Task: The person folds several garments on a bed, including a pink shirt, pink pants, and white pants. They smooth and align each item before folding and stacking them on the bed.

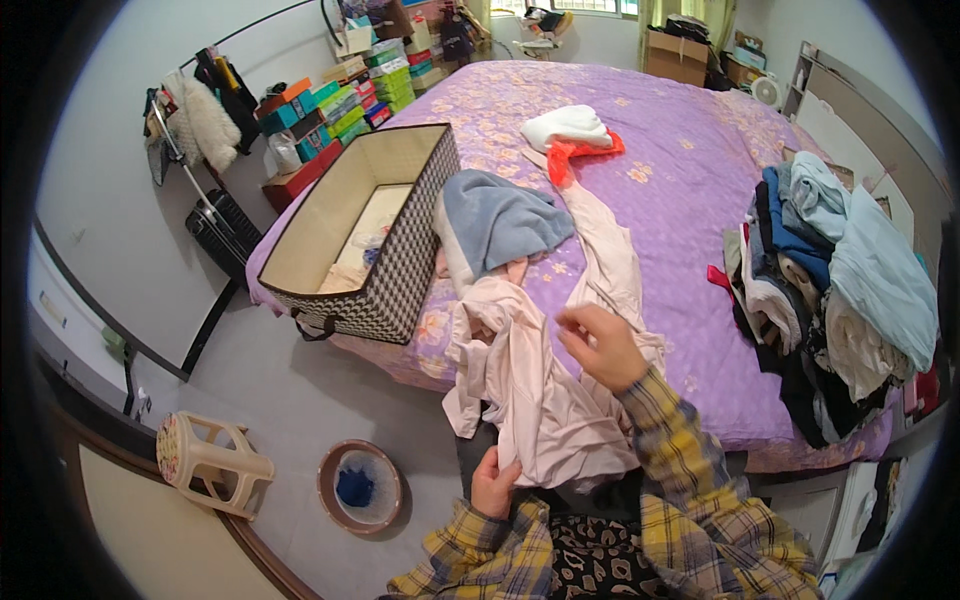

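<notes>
A pale pink long-sleeved cotton garment (525, 390) lies crumpled over the bed's near edge and hangs down before me. My left hand (495, 484) pinches its lower edge between thumb and fingers. Just over the garment's right part is my right hand (604, 349), its fingers loosely bent and nothing visible in them. One long sleeve (607, 255) stretches away across the bed towards a red plastic bag (574, 154) beneath a folded white cloth (568, 127). A blue-grey fleece piece (506, 217) with a white edge is bunched beyond the garment's collar.
At left on the purple floral bedspread (697, 300) stands an open houndstooth fabric storage box (409, 277) with a few items inside. A clothes pile (817, 285) is at right. On the floor are a plastic stool (217, 465) and a round bin (360, 487); a black suitcase (225, 232) stands by the wall.
</notes>
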